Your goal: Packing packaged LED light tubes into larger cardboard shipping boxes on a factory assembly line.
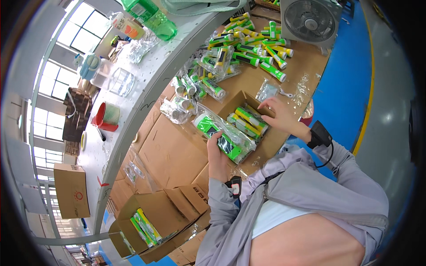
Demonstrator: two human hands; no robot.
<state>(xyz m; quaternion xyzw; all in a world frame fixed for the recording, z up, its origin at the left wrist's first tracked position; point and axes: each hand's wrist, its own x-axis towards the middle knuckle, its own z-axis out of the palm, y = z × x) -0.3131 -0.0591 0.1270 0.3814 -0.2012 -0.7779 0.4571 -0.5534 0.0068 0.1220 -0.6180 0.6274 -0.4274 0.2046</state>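
Observation:
My left hand (215, 150) is closed on a green flashlight (227, 146) with dark panels, in a clear plastic bag, at the near left side of a small open carton (240, 98). The bag covers part of the carton's opening. Several green and yellow flashlights (248, 120) lie side by side inside that carton. At its right wall is my right hand (282, 117), fingers apart and curved over the rim; I cannot tell whether they touch a flashlight. Just beyond it, a small clear packet (267, 90) with a white cord lies on the cardboard-covered table.
Loose flashlights (259, 46) and bagged ones (188, 88) are heaped at the back, near a box fan (309, 20). A larger carton (166, 210) with a few flashlights stands front left. The raised shelf (144, 73) on the left bears bottles and a red cup (106, 116).

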